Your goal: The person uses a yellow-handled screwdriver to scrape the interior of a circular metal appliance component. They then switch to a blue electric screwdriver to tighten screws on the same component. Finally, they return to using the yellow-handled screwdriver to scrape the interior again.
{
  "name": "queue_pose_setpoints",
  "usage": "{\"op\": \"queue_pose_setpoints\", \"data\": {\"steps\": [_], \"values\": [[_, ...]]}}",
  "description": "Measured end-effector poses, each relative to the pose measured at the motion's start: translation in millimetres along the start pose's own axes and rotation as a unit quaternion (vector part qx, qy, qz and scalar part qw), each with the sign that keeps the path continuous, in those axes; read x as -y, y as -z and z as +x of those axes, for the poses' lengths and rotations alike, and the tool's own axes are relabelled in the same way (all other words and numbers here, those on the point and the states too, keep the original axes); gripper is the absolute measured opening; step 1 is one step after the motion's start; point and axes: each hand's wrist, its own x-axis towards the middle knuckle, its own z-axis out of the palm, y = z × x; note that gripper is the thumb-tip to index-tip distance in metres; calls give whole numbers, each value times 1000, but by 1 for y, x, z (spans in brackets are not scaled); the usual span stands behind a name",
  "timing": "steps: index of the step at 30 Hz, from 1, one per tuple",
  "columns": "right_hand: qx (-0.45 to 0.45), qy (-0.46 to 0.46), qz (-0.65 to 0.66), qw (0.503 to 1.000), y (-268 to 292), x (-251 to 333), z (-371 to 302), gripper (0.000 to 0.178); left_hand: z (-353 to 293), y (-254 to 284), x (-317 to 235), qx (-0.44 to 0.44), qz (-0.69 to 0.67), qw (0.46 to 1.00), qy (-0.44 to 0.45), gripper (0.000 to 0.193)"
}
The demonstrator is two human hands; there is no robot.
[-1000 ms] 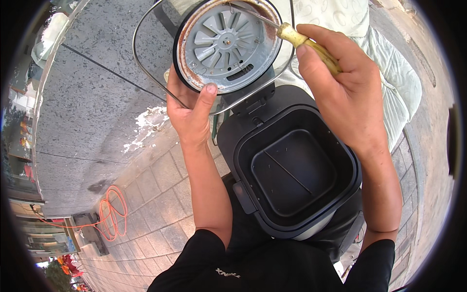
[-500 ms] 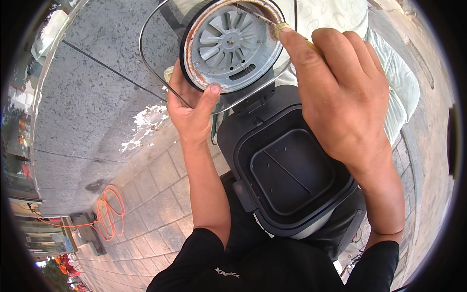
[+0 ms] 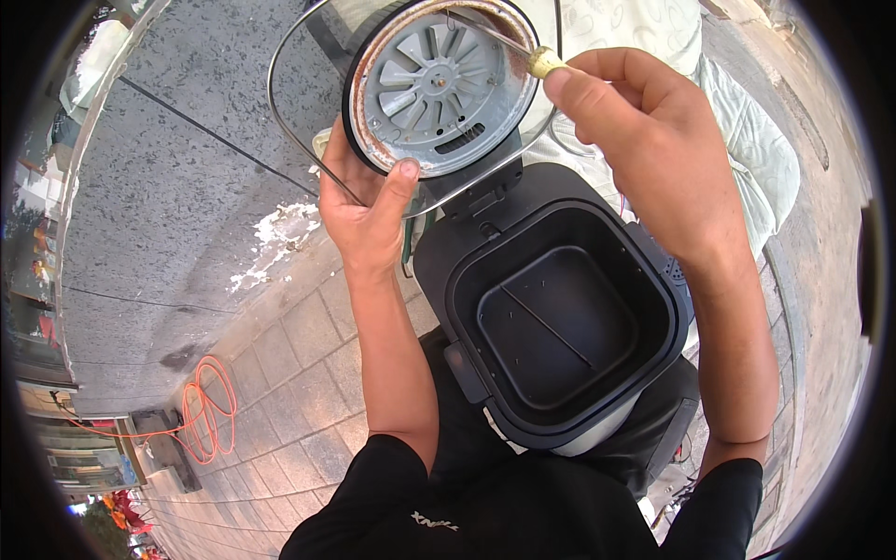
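You seem to be at the step of working a screwdriver [image 3: 545,63] on the upper part of a round lid [image 3: 435,84], held at the top centre of the frame. Your right hand [image 3: 667,154], upper right, has its grip closed around the pale yellow handle, thumb along it; the thin shaft slants over the lid toward a small bent wire. Whether tip and wire touch, I can't tell. Your left hand [image 3: 367,205] has its grip curled on the lid's lower-left edge, thumb in front, fingers partly hidden behind. The next move seems to call for a firm left hold and light, careful pressure at the tip.

The lid is dull grey metal with radiating slots or blades, a dark oval opening and a rusty band inside its black rim. A smooth bare metal ring [image 3: 322,171] loops widely around it. Below, right of centre, a dark pot [image 3: 607,308] shows a satin black, round-cornered square hollow, with a thin straight line across its floor, perhaps a rod. Soft, pale quilted cloth [image 3: 761,140] lies at upper right.
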Motion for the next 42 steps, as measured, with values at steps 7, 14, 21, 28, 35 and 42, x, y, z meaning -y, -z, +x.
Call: {"op": "queue_pose_setpoints", "data": {"steps": [7, 14, 21, 28, 35, 42], "values": [[-85, 396, -444, 800, -14, -2, -6, 22, -3, 4, -4, 2, 11, 1000, -1, 78], [126, -161, 105, 973, 13, -1, 18, 33, 0, 0, -5, 11, 17, 1000, 0, 78], [33, 85, -236, 967, 1, 9, 15, 21, -2, 1, -3, 0, 8, 1000, 5, 78], [-58, 338, -441, 830, -13, 13, 2, 14, -2, 2, -3, 4, 20, 1000, -2, 78], [-26, 264, -326, 908, -9, 9, 6, 21, 0, 4, -4, 18, 36, 999, -14, 78], [60, 18, -87, 994, 5, -3, 24, 37, -1, -2, -5, 4, 24, 1000, 1, 78]]}}
